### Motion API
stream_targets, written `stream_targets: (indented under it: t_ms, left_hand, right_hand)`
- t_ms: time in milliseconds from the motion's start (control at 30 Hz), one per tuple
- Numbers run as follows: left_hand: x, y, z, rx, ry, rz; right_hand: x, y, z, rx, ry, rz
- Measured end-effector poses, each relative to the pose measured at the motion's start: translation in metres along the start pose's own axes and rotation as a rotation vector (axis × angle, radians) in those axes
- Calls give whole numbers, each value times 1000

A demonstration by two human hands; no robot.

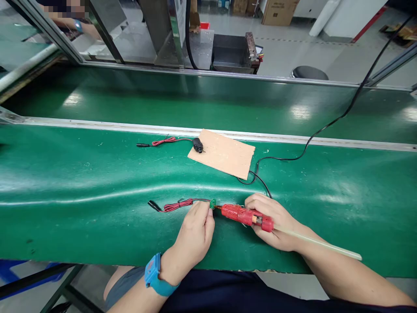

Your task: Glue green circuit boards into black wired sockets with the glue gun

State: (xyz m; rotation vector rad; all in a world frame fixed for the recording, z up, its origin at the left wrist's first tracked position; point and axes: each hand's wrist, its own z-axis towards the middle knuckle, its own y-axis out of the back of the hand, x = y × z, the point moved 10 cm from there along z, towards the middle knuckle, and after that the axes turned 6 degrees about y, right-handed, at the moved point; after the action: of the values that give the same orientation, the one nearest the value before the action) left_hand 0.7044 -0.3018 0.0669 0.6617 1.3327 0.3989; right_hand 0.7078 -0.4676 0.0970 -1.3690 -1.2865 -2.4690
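Observation:
My right hand (276, 221) is closed around a red hot glue gun (239, 214), with a long pale glue stick (325, 246) running out of its back over the forearm. Pinched in my left hand (195, 228) is a small green circuit board (213, 203); the glue gun's nozzle points left and meets or nearly meets it. From the board a bundled red and black cable (177, 205) runs left to a black plug (154, 205). A blue wrist strap (158, 276) circles my left wrist. The left fingertips are partly hidden.
Beyond my hands lies a cardboard piece (224, 154), a black connector part (197, 145) with a cable on its left edge. The gun's black cord (304, 150) loops right across the green worktop (81, 174). A metal rail (130, 127) crosses behind; a person's arm (91, 30) shows far left.

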Motion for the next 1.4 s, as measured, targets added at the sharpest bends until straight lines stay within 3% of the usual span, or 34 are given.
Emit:
stream_targets:
  t_ms: [233, 633, 867, 1067, 1200, 1300, 1400]
  left_hand:
    - [-7, -3, -3, -51, -132, 169]
    - [-9, -2, -4, -47, -177, 220]
    - [15, 5, -3, 29, 138, -184]
    - [13, 2, -15, 131, 283, -579]
    - [9, 4, -28, 178, 325, -731]
    - [7, 7, -39, 209, 354, -815]
    - [5, 9, -51, 241, 376, -880]
  right_hand:
    - [-2, -1, 0, -3, -14, -12]
    - [-3, 3, -1, -9, -43, -60]
    - [-12, 17, -10, -92, -63, -157]
    - [-63, 50, -22, -274, -270, -520]
    - [-84, 71, -32, -298, -351, -628]
    - [-63, 87, -34, -317, -347, -670]
    - [-9, 91, -18, -394, -226, -549]
